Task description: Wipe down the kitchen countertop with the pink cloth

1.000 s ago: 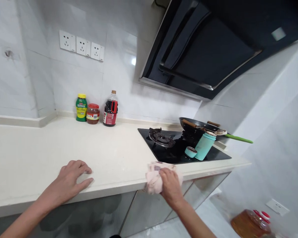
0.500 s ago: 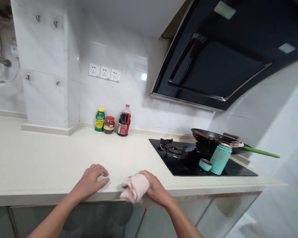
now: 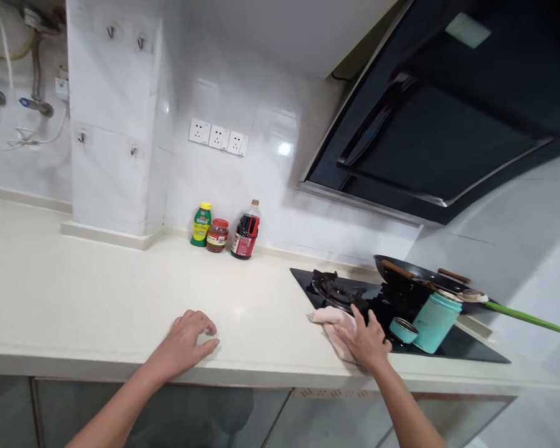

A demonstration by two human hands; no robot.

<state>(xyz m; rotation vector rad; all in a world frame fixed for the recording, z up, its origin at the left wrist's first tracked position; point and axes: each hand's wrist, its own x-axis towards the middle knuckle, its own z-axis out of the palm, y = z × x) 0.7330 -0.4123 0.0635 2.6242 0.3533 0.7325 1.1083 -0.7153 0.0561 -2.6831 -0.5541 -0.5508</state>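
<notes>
A pale pink cloth [image 3: 335,323] lies crumpled on the counter by the front left corner of the black gas stove. My right hand [image 3: 366,339] is over the cloth's right side, touching it with fingers spread. Near the counter's front edge, my left hand [image 3: 186,339] rests with thumb and fingers apart and nothing in it. Just right of my right hand, a small turquoise cup-like lid [image 3: 404,331] stands on the stove beside a turquoise flask [image 3: 437,322].
A wok [image 3: 415,271] and a green-handled utensil [image 3: 525,316] are at the stove's right rear. Against the back wall stand a green bottle [image 3: 201,225], a red-lidded jar [image 3: 217,236] and a dark sauce bottle [image 3: 246,231]. A range hood [image 3: 429,137] slants overhead.
My right hand has moved right with the cloth, from the counter's front edge to the stove; its fingers have spread and the cloth now lies down. The view has shifted left.
</notes>
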